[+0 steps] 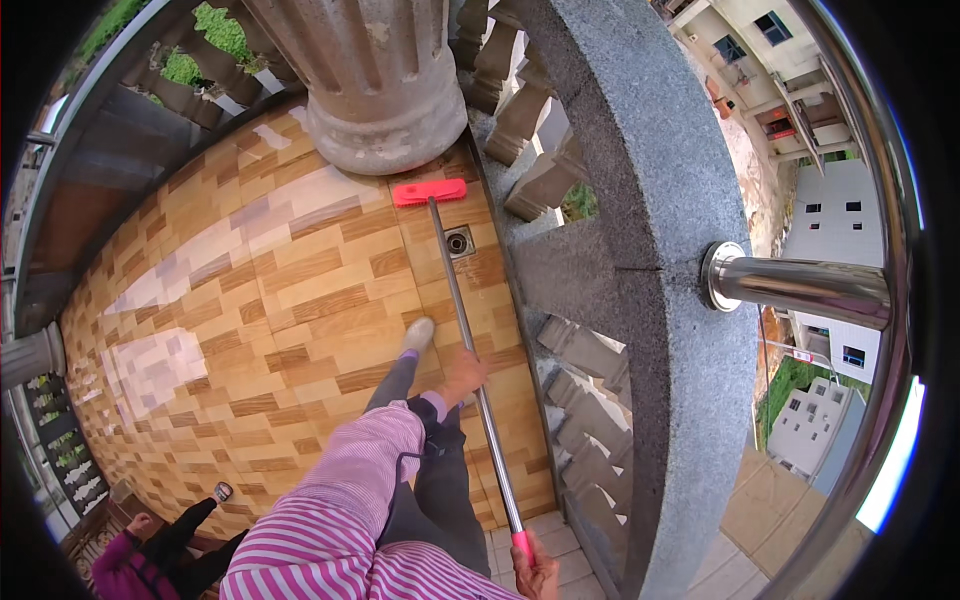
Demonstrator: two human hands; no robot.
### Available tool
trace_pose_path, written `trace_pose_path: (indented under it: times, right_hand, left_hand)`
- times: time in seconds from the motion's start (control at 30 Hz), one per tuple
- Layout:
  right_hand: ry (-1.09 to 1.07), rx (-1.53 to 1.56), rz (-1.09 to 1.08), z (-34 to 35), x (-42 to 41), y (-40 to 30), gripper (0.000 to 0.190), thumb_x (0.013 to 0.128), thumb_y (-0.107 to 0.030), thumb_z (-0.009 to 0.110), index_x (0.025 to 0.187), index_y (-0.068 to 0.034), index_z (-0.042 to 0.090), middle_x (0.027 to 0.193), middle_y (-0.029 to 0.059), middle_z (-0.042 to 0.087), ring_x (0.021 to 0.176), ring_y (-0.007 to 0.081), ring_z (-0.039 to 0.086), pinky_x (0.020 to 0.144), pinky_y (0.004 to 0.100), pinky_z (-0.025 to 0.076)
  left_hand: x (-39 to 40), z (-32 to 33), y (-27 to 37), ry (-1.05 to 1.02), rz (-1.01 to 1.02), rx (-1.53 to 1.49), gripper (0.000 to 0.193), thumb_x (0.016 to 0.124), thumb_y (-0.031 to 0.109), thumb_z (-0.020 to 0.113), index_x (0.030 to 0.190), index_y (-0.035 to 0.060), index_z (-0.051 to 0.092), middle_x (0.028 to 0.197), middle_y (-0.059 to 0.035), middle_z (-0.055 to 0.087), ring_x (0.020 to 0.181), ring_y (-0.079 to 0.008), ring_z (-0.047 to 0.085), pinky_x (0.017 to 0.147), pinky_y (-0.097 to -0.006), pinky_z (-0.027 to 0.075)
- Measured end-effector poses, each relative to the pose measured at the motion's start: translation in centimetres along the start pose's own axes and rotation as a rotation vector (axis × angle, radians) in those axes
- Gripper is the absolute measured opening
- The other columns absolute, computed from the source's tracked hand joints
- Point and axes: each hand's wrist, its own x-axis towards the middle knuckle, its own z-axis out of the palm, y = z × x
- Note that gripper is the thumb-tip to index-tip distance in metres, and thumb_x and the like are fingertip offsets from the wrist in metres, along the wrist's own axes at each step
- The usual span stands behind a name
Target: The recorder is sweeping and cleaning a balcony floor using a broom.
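A long-handled floor scrub brush crosses the view, its pink bristled head (430,192) on the wood-patterned floor tiles (322,281), near the foot of a fluted column (386,97). My left hand (460,377) grips the metal pole (491,431) about midway along. Lower down, near my body, my right hand (538,570) is closed around the pink grip (521,546) at the pole's end. A square floor drain (459,241) lies just right of the pole, below the brush head. One of my feet, in a pale shoe (418,334), shows left of the pole.
On the right runs a balustrade with a grey granite top (686,187) and a stainless steel rail post (802,281). Another person's purple sleeve (120,559) and sandalled foot (223,491) show at lower left. Parts of the floor shine.
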Motion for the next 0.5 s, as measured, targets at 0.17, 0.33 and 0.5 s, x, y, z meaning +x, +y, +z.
trace_pose_path:
  times: [0.17, 0.33, 0.5]
  right_hand:
    - [0.092, 0.484, 0.43, 0.4, -9.0, 5.3, 0.023, 0.082, -0.019, 0.044, 0.097, -0.005, 0.054, 0.066, 0.0097, 0.056, 0.059, 0.0169, 0.053, 0.05, 0.0264, 0.039]
    - [0.117, 0.472, 0.519, -1.0, -10.1, 4.5, 0.023, 0.082, -0.02, 0.044, 0.095, -0.004, 0.055, 0.065, 0.0089, 0.055, 0.058, 0.0155, 0.052, 0.05, 0.0261, 0.039]
    - [0.02, 0.141, 0.169, -1.4, -4.6, 1.0, 0.023, 0.082, -0.02, 0.044, 0.092, -0.003, 0.055, 0.064, 0.0081, 0.054, 0.057, 0.0142, 0.05, 0.05, 0.0259, 0.039]
  left_hand:
    - [-4.0, -0.7, -6.0, -0.032, -0.294, -0.527, 0.018, 0.077, 0.017, 0.045, 0.086, 0.0044, 0.038, 0.059, -0.0086, 0.047, 0.043, -0.0171, 0.048, 0.032, -0.0303, 0.038]
    - [-6.6, 4.7, -6.9, -0.022, -0.403, -0.736, 0.013, 0.079, 0.018, 0.046, 0.086, 0.0101, 0.037, 0.052, -0.0029, 0.041, 0.035, -0.0125, 0.04, 0.028, -0.0251, 0.033]
    - [3.7, 3.3, -9.5, 0.232, 0.264, -0.249, 0.017, 0.078, 0.021, 0.043, 0.079, 0.004, 0.041, 0.049, -0.0077, 0.045, 0.032, -0.017, 0.043, 0.026, -0.0292, 0.034]
